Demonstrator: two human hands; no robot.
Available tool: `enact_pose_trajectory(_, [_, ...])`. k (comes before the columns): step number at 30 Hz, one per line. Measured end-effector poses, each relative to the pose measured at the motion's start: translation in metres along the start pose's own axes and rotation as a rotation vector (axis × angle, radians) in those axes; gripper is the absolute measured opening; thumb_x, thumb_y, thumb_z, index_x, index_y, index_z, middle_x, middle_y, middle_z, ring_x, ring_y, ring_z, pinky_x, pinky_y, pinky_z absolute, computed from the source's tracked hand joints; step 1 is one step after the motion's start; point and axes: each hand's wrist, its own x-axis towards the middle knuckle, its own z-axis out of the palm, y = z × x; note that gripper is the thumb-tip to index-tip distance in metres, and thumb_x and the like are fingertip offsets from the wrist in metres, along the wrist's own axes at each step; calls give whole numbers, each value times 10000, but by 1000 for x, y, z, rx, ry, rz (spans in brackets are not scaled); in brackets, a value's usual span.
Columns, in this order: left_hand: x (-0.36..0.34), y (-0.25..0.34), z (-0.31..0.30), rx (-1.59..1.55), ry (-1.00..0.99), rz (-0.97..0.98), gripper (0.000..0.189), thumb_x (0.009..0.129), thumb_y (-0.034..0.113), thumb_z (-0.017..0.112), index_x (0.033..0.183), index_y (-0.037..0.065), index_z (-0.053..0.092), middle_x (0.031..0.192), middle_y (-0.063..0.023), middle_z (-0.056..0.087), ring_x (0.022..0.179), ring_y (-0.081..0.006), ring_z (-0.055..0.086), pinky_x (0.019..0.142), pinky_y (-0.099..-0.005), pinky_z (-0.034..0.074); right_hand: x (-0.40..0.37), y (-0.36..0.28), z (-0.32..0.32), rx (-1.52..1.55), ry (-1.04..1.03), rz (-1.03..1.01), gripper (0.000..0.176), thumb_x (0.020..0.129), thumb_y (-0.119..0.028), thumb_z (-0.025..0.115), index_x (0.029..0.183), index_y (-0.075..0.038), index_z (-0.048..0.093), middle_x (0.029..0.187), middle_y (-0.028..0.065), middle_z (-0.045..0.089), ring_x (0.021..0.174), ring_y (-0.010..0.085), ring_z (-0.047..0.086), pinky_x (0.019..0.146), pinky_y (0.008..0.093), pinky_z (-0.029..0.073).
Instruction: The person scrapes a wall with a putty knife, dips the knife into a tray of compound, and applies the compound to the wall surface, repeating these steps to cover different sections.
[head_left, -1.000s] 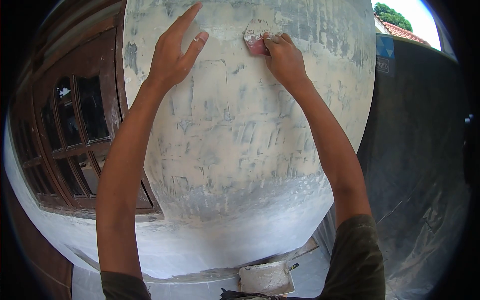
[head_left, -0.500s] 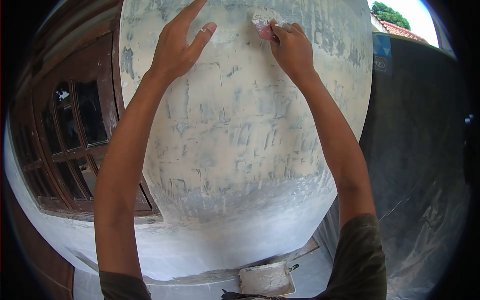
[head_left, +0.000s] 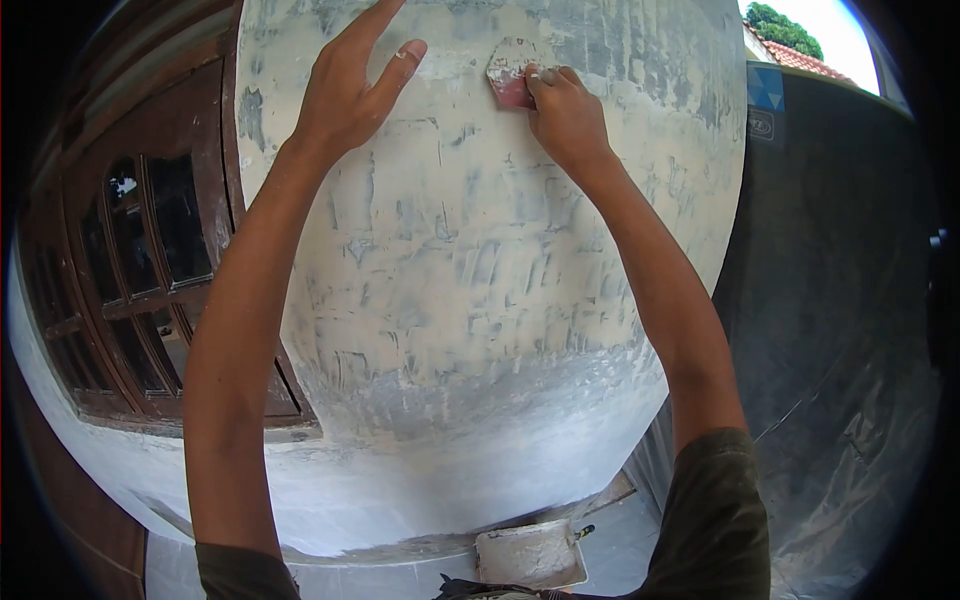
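My right hand [head_left: 572,115] grips a small red scraper [head_left: 514,92] smeared with pale putty, its blade against the upper part of the wall [head_left: 470,260]. The thumb presses on the scraper's face. To the left, my left hand [head_left: 352,88] is raised close to the same wall, thumb spread away from the fingers and nothing in it. White specks of putty mark that thumb, and the fingertips run up to the top edge of the view. Cream putty covers the wall in uneven patches, with grey showing through in streaks.
A putty-coated tray [head_left: 532,556] stands on the tiled floor below, with a dark handle [head_left: 586,531] beside its rim. Left of the wall is a brown wooden window frame [head_left: 225,150] with glass panes. Dark plastic-like sheeting [head_left: 830,300] hangs at the right.
My right hand has moved down and slightly left with the scraper along the wall. My left hand has barely shifted, and the view has turned a little.
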Motion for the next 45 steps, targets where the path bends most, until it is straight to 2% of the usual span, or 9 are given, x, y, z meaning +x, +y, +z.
enact_pose_trajectory(5, [7, 7, 1, 10, 7, -6, 612, 955, 236, 518, 1472, -56, 372, 1484, -290, 431, 1400, -409, 403, 1173, -457, 298, -20, -17, -18, 10, -96, 53, 244, 801, -36, 613, 1029, 7, 691, 916, 100, 689, 936, 268, 642, 653, 386, 582])
enact_pose_trajectory(12, [16, 8, -4, -7, 3, 22, 611, 944, 212, 524, 1472, -55, 373, 1482, -292, 433, 1402, -403, 401, 1179, -454, 289, 15, -3, -29, 95, 23, 121, 299, 782, -58, 661, 1079, -49, 700, 934, 90, 697, 950, 259, 642, 671, 396, 581])
enact_pose_trajectory(16, [14, 7, -2, -25, 15, 30, 607, 942, 212, 524, 1465, -59, 382, 1476, -293, 441, 1397, -405, 409, 1176, -449, 290, 44, 6, -4, -2, 88, 63, 223, 806, -45, 616, 1014, -37, 697, 939, 98, 697, 971, 280, 644, 704, 409, 581])
enact_pose_trajectory(18, [11, 4, -1, -25, 12, 35, 607, 941, 214, 526, 1463, -61, 384, 1476, -293, 441, 1397, -405, 409, 1173, -450, 294, 45, 4, 5, -58, 8, 1, 170, 798, -34, 599, 942, -17, 688, 919, 105, 688, 968, 279, 645, 685, 400, 583])
enact_pose_trajectory(24, [3, 7, -10, -27, -6, 9, 609, 948, 239, 518, 1459, -67, 388, 1473, -296, 444, 1393, -407, 416, 1164, -451, 307, 1, -16, 3, -27, -26, -24, 152, 768, -21, 599, 896, -2, 679, 900, 106, 679, 946, 261, 646, 627, 377, 579])
enact_pose_trajectory(29, [1, 9, -12, -7, -19, -11, 617, 954, 265, 510, 1458, -70, 388, 1468, -302, 446, 1389, -411, 420, 1164, -456, 307, -26, -26, -20, 10, -48, -5, 259, 757, -24, 625, 1004, -3, 698, 903, 100, 680, 941, 261, 644, 656, 373, 575])
enact_pose_trajectory(34, [5, -3, -4, -11, -3, 48, 624, 954, 267, 504, 1462, -73, 379, 1472, -304, 438, 1392, -420, 411, 1167, -467, 301, 0, -5, -39, 92, 45, 122, 356, 734, -40, 693, 1088, -66, 706, 877, 84, 683, 910, 252, 641, 673, 390, 576])
enact_pose_trajectory(39, [3, 5, 8, -24, -8, 3, 615, 954, 254, 504, 1459, -76, 382, 1469, -308, 439, 1390, -424, 411, 1169, -465, 300, 30, 19, -12, -66, 17, 24, 208, 794, -39, 593, 977, -28, 692, 898, 112, 692, 950, 291, 653, 681, 413, 582])
enact_pose_trajectory(45, [0, 8, 6, -21, -29, 5, 609, 960, 255, 496, 1460, -74, 382, 1472, -304, 438, 1391, -420, 413, 1168, -466, 300, -8, 0, 1, -33, -67, 46, 237, 789, -31, 585, 996, 17, 690, 904, 134, 687, 969, 291, 654, 671, 398, 585])
